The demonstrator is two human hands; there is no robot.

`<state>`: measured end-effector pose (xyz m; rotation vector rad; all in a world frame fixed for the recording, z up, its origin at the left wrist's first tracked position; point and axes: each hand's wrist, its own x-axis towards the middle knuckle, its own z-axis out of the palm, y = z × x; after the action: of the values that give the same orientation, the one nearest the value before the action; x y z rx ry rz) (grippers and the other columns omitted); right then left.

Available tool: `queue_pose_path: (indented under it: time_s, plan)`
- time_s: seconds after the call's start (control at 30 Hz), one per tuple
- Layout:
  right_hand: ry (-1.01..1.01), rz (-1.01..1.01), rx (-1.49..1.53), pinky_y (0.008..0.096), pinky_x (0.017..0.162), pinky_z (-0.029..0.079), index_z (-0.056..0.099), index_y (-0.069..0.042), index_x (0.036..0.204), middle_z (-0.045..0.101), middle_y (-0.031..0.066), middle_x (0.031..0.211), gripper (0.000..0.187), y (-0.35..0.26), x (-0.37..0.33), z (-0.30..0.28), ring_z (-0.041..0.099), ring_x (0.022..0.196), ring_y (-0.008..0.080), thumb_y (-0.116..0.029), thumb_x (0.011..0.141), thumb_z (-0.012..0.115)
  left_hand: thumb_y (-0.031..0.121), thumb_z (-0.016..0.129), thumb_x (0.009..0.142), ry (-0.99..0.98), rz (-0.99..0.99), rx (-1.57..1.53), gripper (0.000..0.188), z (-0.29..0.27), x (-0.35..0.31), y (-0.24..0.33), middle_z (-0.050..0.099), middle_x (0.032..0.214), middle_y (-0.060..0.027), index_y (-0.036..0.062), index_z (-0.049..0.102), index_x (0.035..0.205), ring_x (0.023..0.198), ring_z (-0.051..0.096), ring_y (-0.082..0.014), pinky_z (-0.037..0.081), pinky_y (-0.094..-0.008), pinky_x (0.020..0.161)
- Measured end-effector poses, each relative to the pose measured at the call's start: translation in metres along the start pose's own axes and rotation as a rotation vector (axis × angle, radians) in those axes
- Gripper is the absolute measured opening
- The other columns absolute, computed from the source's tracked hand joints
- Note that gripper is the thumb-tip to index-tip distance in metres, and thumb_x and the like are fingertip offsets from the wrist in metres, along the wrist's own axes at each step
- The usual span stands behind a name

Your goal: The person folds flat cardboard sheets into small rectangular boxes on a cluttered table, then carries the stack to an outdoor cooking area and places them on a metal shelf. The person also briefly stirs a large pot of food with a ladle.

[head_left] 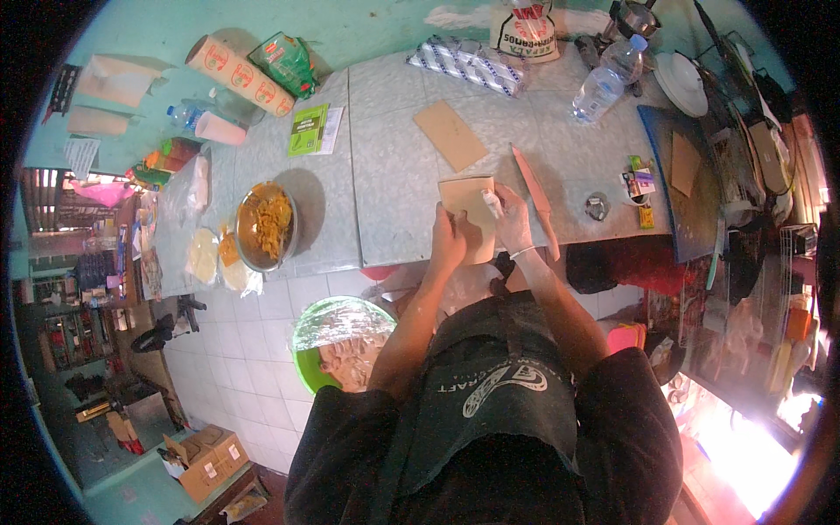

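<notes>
Both my hands hold a pale beige paper bag (pixel 466 199) at the front edge of the tiled counter (pixel 385 175). My left hand (pixel 449 238) grips its lower left side. My right hand (pixel 509 219), in a thin clear glove, holds its right side. A long knife with a pink blade (pixel 535 201) lies on the counter just right of my right hand. A flat brown paper bag (pixel 450 134) lies further back on the counter.
A metal bowl of orange-yellow food (pixel 265 225) and round flatbreads (pixel 203 255) sit at the left. A green basin covered with film (pixel 337 341) stands on the floor below. A water bottle (pixel 605 80), a small metal cup (pixel 597 206) and a blue board (pixel 678 166) are at the right.
</notes>
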<state>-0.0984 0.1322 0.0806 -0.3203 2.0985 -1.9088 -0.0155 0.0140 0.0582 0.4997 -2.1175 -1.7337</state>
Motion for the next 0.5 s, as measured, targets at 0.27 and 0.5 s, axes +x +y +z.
queue_pose_path:
  time_s: [0.27, 0.5]
  plan:
    - [0.172, 0.23, 0.389, 0.0247, 0.077, 0.046, 0.069, 0.001, 0.105, 0.065, -0.0003, 0.093, 0.027, 0.02, 0.005, 0.013, 0.056, 0.086, 0.0087, -0.024, 0.095, 0.065, 0.017, 0.05, 0.1, -0.057, -0.076, 0.073, 0.022, -0.002, 0.007, 0.007, 0.063, 0.098, -0.0258, -0.0026, 0.045, 0.109, 0.095, 0.062, -0.0419, 0.047, -0.0445, 0.08]
    - [0.237, 0.149, 0.255, 0.0263, 0.078, 0.045, 0.068, 0.002, 0.108, 0.064, 0.0008, 0.091, 0.033, 0.006, 0.005, 0.015, 0.055, 0.086, 0.0098, -0.028, 0.094, 0.066, 0.018, 0.05, 0.1, -0.05, -0.109, 0.105, 0.023, -0.004, 0.004, 0.013, 0.062, 0.102, -0.0259, -0.0026, 0.045, 0.11, 0.099, 0.06, -0.0418, 0.047, -0.0443, 0.082]
